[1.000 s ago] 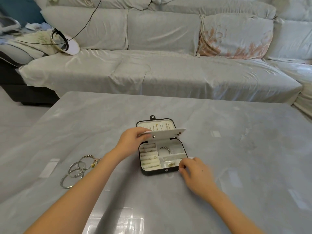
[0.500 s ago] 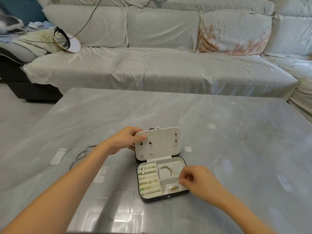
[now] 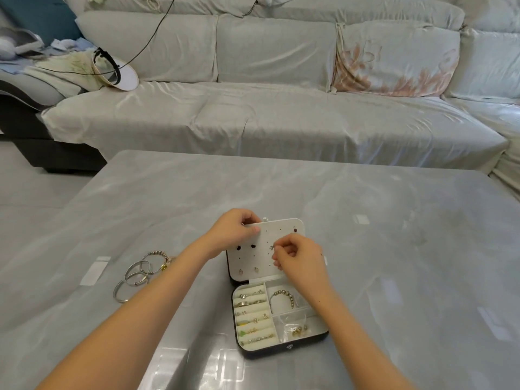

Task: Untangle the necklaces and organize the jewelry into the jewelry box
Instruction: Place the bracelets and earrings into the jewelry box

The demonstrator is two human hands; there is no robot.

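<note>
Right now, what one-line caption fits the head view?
Left hand holds the white earring panel of the open jewelry box while the right hand pinches a small earring against it.

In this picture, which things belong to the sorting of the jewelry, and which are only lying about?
For the job:
- jewelry box
- white earring panel, held by the left hand
- small earring, pinched by the right hand
- bangles on the table

Only lying about:
- sofa
- floral cushion
- white visor

With curled fingers the left hand (image 3: 232,233) grips while the right hand (image 3: 299,261) pinches.
</note>
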